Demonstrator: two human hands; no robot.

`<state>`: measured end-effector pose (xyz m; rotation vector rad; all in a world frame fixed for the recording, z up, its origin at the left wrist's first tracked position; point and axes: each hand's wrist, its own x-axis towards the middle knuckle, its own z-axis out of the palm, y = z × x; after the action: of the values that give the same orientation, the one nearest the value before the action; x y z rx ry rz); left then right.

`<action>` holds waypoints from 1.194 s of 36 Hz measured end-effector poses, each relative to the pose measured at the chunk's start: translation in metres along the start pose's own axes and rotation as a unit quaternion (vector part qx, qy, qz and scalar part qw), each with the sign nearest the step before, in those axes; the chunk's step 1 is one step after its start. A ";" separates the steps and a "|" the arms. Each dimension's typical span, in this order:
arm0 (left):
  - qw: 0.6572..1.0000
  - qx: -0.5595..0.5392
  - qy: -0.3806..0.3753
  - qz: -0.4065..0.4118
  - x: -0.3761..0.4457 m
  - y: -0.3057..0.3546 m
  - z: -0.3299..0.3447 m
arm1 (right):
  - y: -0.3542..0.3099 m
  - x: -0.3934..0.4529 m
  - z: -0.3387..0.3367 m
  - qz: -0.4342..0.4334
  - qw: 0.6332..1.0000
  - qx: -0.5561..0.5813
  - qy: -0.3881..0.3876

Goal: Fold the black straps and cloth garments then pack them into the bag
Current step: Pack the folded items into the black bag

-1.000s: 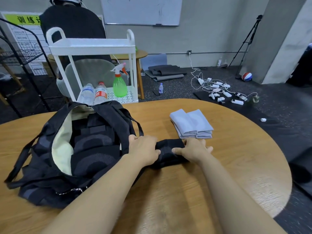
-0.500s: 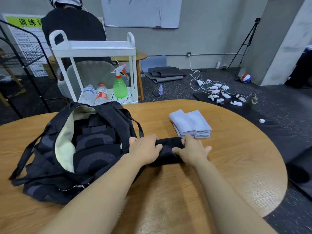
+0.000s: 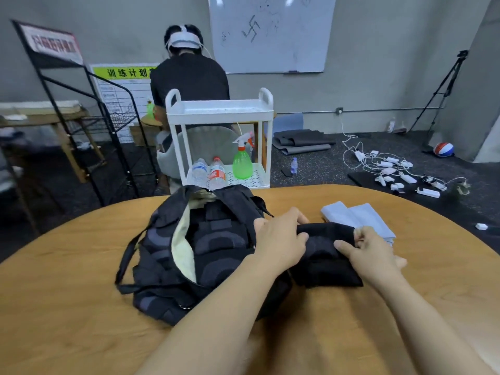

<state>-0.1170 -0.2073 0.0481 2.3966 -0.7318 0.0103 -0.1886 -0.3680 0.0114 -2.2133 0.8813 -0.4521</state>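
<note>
My left hand (image 3: 281, 239) and right hand (image 3: 370, 253) grip the folded black cloth (image 3: 324, 255) from both ends, fingers curled over it, on the desk (image 3: 81, 307) just beside the open bag (image 3: 189, 250).

Black bundle (image 3: 326, 255) lifted, apparently larger; right hand (image 3: 372, 255) grip now pinching far edge.

A round wooden table (image 3: 81, 307) fills the near part of the room. Behind it stands a white plastic cart (image 3: 220, 110). On its low shelf sit a green spray bottle (image 3: 242, 165) and two clear water bottles (image 3: 208, 173), side by side. A person in a black shirt (image 3: 189, 77) sits with their back turned. A whiteboard (image 3: 273, 33) hangs on the grey wall. White chargers and cords (image 3: 392, 169) lie on the dark floor, near a red, white and blue ball (image 3: 443, 149) and a black tripod (image 3: 443, 87).
</note>
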 end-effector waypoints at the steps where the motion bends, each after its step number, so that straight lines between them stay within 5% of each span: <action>1: 1.000 -0.005 0.010 -0.002 -0.002 -0.006 -0.008 | -0.009 -0.001 0.003 -0.010 1.000 0.014 -0.006; 12: 0.992 0.022 0.111 -0.062 -0.006 -0.102 -0.091 | -0.116 -0.007 0.082 -0.103 0.989 -0.020 -0.100; 22: 0.980 0.064 0.160 -0.102 0.036 -0.163 -0.108 | -0.168 0.021 0.147 -0.134 0.986 -0.069 -0.068; 43: 0.965 0.243 0.077 -0.063 0.046 -0.194 -0.061 | -0.137 0.032 0.181 -0.203 0.955 -0.209 -0.052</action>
<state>0.0299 -0.0695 -0.0045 2.8625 -0.5476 0.3581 -0.0060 -0.2318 -0.0139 -2.7984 0.4907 -0.3543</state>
